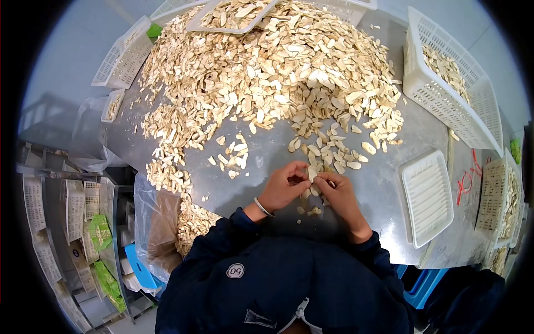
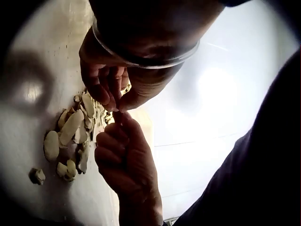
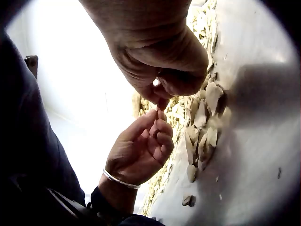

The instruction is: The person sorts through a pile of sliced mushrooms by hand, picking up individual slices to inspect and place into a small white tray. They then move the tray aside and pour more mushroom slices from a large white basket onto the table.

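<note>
A: At left, a clear bag (image 1: 147, 211) sits beside the desk (image 1: 258, 164). Why there?

B: Presumably to catch slices at the edge. The main heap (image 1: 250, 78) spreads across the far side, likely leaving the hands working room nearby.

A: And the left hand (image 1: 281, 186)?

B: Its thumb and fingers are together, seemingly clamped on a pale slice (image 1: 312, 172) over the desk's near side, between both hands. The wrist views largely hide the piece.

A: The right hand (image 1: 340, 195)?

B: Its grip is closed too, apparently on that same slice. Fingertips meet tip to tip, which probably steadies so small a thing.

A: Farther right?

B: A white tray (image 1: 428, 197) lies within easy reach, while a tall basket (image 1: 453, 94) holds more slices, its walls likely keeping them contained.
</note>
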A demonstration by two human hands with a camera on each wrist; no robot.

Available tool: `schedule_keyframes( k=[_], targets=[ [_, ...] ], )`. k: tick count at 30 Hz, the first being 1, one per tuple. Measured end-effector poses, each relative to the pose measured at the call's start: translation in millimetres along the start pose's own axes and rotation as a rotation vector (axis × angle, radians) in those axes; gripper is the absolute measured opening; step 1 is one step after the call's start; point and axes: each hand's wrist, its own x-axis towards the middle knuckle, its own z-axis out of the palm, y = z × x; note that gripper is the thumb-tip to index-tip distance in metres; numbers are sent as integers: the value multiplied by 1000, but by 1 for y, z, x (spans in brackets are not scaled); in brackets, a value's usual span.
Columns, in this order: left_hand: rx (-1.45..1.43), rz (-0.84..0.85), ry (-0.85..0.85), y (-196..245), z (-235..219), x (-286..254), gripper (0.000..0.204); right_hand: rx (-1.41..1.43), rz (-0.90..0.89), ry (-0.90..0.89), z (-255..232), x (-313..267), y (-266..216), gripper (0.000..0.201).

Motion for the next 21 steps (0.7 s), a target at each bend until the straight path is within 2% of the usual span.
schedule_keyframes(
  k=[4, 7, 21],
  targets=[
    [176, 3, -42, 13, 0, -4, 48, -9, -33, -40, -1, 0, -2, 15],
    [185, 7, -48, 13, 2, -4, 48, 9, -51, -72, -3, 1, 2, 15],
    [28, -28, -127, 11, -2, -4, 61, 233, 104, -113, 0, -4, -6, 15]
  ],
)
